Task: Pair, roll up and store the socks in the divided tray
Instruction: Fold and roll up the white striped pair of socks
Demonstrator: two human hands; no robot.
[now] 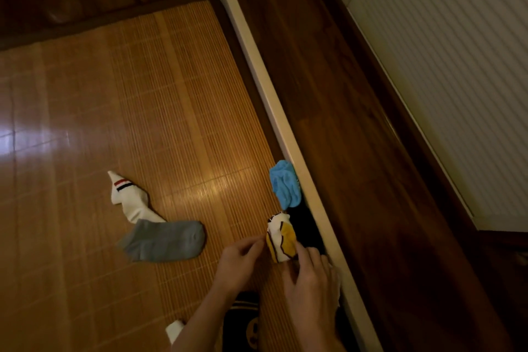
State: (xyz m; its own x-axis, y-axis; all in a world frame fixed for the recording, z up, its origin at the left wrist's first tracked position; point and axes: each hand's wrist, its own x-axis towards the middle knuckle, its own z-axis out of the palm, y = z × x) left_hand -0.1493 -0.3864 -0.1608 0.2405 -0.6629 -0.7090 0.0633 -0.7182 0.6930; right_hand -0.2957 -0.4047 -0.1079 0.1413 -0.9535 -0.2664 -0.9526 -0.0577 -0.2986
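— Since it's only thin socks wound together, that white-and-yellow roll [281,240] will weigh next to nothing, won't it?

— Next to nothing, I'd judge, and soft all through. It looks as if it would squash under a fingertip and spring loose if let go carelessly. I'd take it across the middle, thumb one side and fingers the other, so the wound layers are pinned.

— Where is it lying?

— On the bamboo mat [143,94], at its right edge, near the cream rail [274,100]. A black patch [305,226] sits between roll and rail; sock or tray, I can't tell in this light. A blue roll [285,183] lies just beyond, against the same rail.

— And the hands?

— Both come in from the near side, forearms low over the mat. The left hand [241,261] is at the roll's left flank, fingers bent, tips reaching its edge; whether they pinch the fabric I cannot tell. The right hand [311,277] has its forefinger out straight, laid on the yellow part, the other fingers loosely bent and closed round nothing I can make out. A white scrap [335,280] shows under its heel; I can't say what it is.

— Anything left to pair?

— A grey sock [165,241] and a white striped sock [131,203] lie flat, touching, well to the left. The divided tray itself I can't make out.
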